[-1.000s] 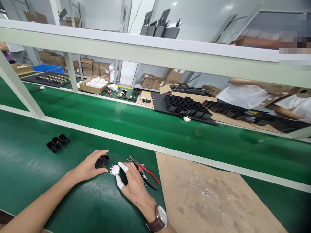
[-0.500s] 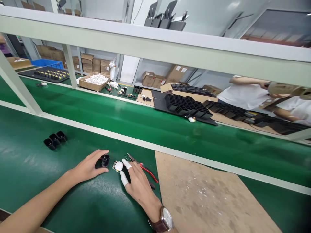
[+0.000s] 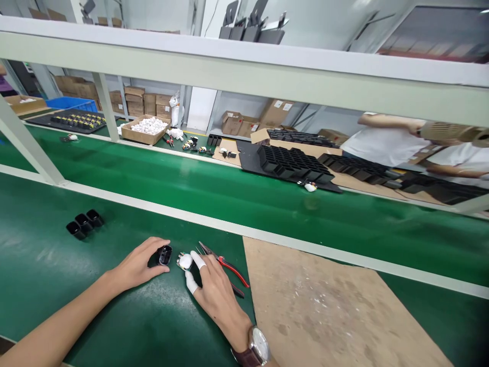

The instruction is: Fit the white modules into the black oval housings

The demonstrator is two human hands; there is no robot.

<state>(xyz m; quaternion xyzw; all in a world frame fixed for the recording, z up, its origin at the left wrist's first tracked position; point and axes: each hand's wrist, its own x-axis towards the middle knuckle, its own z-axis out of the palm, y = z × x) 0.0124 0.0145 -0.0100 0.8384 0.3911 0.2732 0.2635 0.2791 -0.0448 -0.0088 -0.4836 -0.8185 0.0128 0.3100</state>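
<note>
Left hand [image 3: 138, 262] (curled) holding case [image 3: 165, 255], right hand [image 3: 216, 288] pinching component [image 3: 185, 261]

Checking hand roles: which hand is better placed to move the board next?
Right, probably: the right hand has its fingers at the board; the left hand is around the black case.

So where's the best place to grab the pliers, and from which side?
Probably by the handles of the pliers, coming from the right, over the brown board. The handles spread toward that board, and the pointed nose faces away from the person. The red handle shows best; the right hand hides part of the other.
</note>
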